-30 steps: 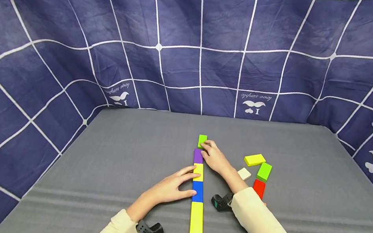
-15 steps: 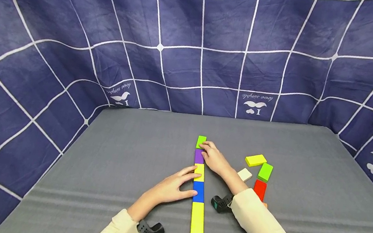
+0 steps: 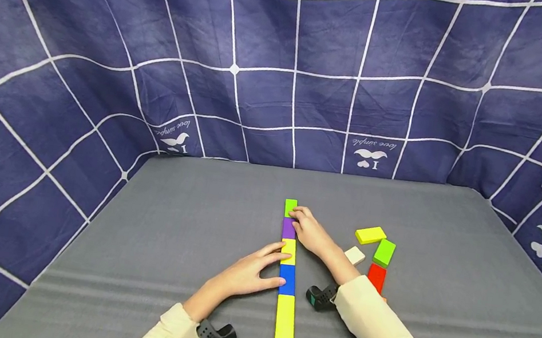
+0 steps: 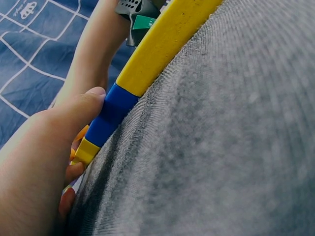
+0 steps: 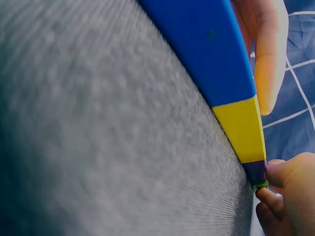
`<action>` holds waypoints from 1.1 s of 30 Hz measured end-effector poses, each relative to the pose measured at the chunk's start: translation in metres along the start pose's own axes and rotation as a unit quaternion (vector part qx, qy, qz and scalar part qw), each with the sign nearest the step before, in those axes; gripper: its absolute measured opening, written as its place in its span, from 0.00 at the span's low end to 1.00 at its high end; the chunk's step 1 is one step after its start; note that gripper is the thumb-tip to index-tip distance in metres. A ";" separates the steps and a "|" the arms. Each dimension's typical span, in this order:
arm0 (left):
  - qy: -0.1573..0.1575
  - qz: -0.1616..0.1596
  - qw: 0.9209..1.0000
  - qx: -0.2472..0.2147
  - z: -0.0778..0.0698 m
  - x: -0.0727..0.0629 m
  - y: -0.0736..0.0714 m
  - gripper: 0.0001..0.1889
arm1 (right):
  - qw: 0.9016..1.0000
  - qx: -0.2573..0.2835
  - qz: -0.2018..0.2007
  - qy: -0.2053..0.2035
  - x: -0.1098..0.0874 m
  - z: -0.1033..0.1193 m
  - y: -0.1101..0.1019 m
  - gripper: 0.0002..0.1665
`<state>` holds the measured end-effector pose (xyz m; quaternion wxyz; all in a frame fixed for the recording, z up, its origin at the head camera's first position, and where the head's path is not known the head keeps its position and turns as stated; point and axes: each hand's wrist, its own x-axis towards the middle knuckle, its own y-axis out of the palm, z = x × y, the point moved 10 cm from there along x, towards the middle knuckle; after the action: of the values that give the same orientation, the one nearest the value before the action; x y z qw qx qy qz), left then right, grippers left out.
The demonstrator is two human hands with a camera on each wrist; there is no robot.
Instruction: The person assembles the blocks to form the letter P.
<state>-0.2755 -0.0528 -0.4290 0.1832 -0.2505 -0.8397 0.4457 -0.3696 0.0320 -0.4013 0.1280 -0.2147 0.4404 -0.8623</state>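
Observation:
A straight row of flat coloured blocks runs away from me in the head view. A long yellow block [image 3: 285, 327] is nearest, then come a blue block [image 3: 289, 278], a shorter yellow block [image 3: 293, 247], a purple block [image 3: 289, 228] and a small green block [image 3: 290, 205] at the far end. My left hand [image 3: 251, 270] lies along the row's left side, its extended fingers on the shorter yellow block and its thumb at the blue block [image 4: 113, 108]. From the right, my right hand [image 3: 312, 235] holds the green block with bent fingers, its thumb beside the purple block [image 5: 255, 171].
Loose blocks lie to the right: a yellow one [image 3: 371, 235], a light green one [image 3: 384, 253], a cream one [image 3: 355, 255] and a red one [image 3: 376, 276], with an orange piece mostly behind the right sleeve [image 3: 383, 329]. A blue checked cloth [image 3: 322, 101] hangs behind the grey table [image 3: 194, 198].
The small green block has shifted slightly left and closer, and its sideways offset from the purple block is gone. My right hand moved slightly with it; the left hand stayed in place.

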 end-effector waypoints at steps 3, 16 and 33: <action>0.000 0.000 1.000 0.001 0.001 0.000 -0.002 0.28 | 1.000 0.004 -0.004 0.000 0.001 0.001 0.000 0.17; 0.011 -0.008 1.000 0.002 0.002 -0.001 -0.003 0.28 | 1.000 0.021 -0.016 0.011 0.002 0.000 0.001 0.17; 0.000 0.000 1.000 0.011 0.001 -0.003 0.002 0.28 | 0.997 0.078 -0.020 0.014 -0.007 -0.003 -0.002 0.20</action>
<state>-0.2730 -0.0546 -0.4312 0.1861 -0.2483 -0.8345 0.4552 -0.3651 0.0375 -0.4029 0.1207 -0.2006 0.3691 -0.8994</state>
